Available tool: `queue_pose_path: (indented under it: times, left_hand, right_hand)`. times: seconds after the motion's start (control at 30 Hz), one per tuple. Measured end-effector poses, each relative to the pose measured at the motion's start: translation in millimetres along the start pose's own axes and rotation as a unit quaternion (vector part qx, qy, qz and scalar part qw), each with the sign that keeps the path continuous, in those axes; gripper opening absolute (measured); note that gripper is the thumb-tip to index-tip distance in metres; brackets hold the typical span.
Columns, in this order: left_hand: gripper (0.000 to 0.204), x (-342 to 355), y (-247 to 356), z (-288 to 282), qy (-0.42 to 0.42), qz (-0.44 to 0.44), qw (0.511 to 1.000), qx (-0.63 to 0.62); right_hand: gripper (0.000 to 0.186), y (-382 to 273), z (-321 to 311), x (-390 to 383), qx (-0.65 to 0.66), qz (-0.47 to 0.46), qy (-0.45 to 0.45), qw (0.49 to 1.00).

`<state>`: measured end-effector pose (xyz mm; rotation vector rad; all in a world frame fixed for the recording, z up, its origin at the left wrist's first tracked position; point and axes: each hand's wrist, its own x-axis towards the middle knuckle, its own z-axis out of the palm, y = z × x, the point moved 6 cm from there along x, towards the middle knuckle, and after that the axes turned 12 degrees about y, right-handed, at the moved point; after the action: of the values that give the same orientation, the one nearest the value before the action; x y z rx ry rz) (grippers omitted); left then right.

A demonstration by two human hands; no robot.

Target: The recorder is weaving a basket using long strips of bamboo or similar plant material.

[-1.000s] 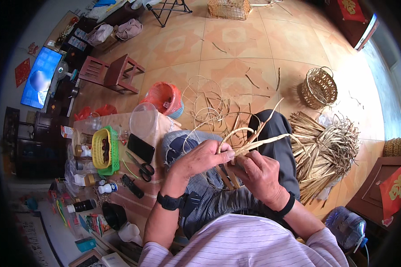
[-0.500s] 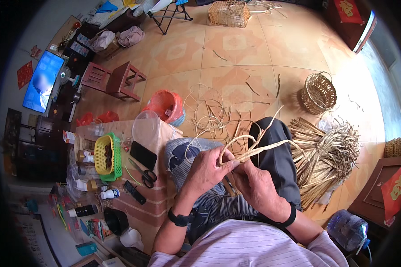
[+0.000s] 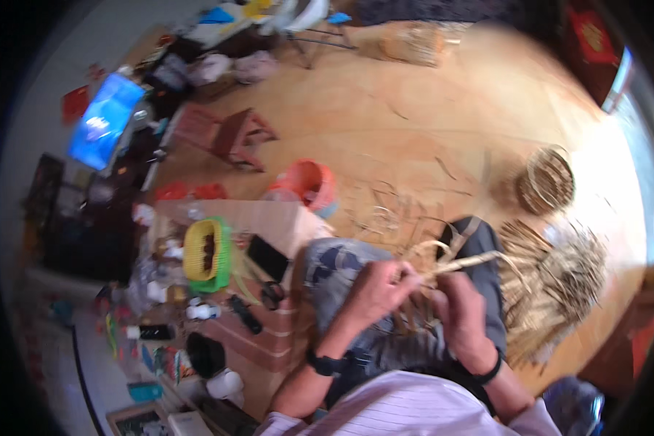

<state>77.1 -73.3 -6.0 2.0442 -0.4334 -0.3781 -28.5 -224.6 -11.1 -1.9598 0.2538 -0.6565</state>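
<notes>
Above my lap a pale straw braid (image 3: 474,261) loops up and sticks out to the right, its loose strands spreading over my right knee. My left hand (image 3: 384,292) is closed, pinching the braid at the base of its loop. Close beside it, my right hand (image 3: 462,308) is also closed, its fingertips at the strands just below the braid; motion blurs them. A large tied bundle of dry straw (image 3: 559,280) lies on the floor to the right of my knee.
On the left, a cloth-covered table (image 3: 258,338) carries a black phone (image 3: 268,257), scissors (image 3: 271,293), a remote control (image 3: 245,314) and a yellow-green basket (image 3: 206,254). A red-lined bucket (image 3: 307,185), a wooden stool (image 3: 244,139) and a woven basket (image 3: 546,182) stand on the floor.
My head has turned, so the whole scene shifts right and slightly down and blurs. Both hands stay together at the braid; the right hand has rotated more upright.
</notes>
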Motion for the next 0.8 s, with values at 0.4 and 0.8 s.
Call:
queue_pose_path:
  times: [0.4, 0.8]
  left_hand:
    - [0.039, -1.3, 9.7, -9.3, 0.041, 0.027, 0.999, 0.02]
    - [0.043, 6.0, 1.8, -6.9, 0.083, 0.024, 0.991, 0.104]
  right_hand:
    - [0.025, -36.5, 2.7, 30.8, -0.129, -0.195, 0.061, 0.97]
    - [0.017, -49.5, 24.0, 47.7, -0.117, -0.228, -0.011, 0.967]
